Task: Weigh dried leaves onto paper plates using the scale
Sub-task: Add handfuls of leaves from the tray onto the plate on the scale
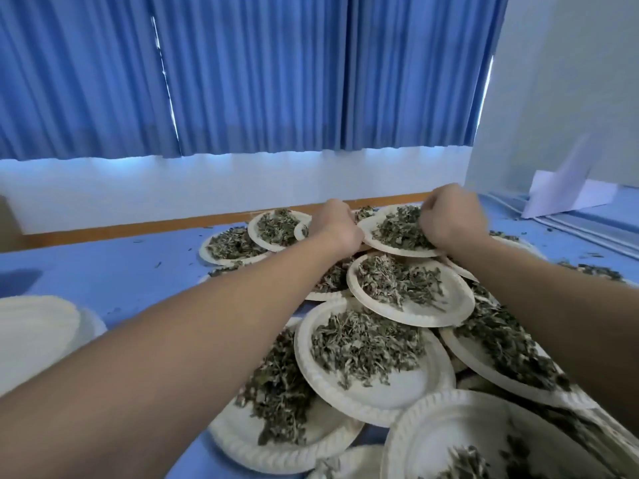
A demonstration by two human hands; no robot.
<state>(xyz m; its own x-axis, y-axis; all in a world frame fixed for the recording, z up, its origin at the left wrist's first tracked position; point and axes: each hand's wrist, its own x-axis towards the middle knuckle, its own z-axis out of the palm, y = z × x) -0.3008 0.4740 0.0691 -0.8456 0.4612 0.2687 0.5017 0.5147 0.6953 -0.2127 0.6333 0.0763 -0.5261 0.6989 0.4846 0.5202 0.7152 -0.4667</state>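
Observation:
Both my arms reach far forward over a spread of paper plates heaped with dried green leaves. At the far middle sits one filled paper plate (380,245). My left hand (337,224) grips its left rim with curled fingers. My right hand (453,219) holds its right side, fingers curled over the rim and into the dried leaves (401,229). Nearer me lie more filled plates, overlapping: one in the middle (456,305) and one below it (377,392). No scale is in view.
A stack of empty paper plates (38,333) stands at the left on the blue table (103,271). Loose leaf bits are scattered on it. Folded white paper (570,198) lies at the far right by a white wall. Blue curtains hang behind.

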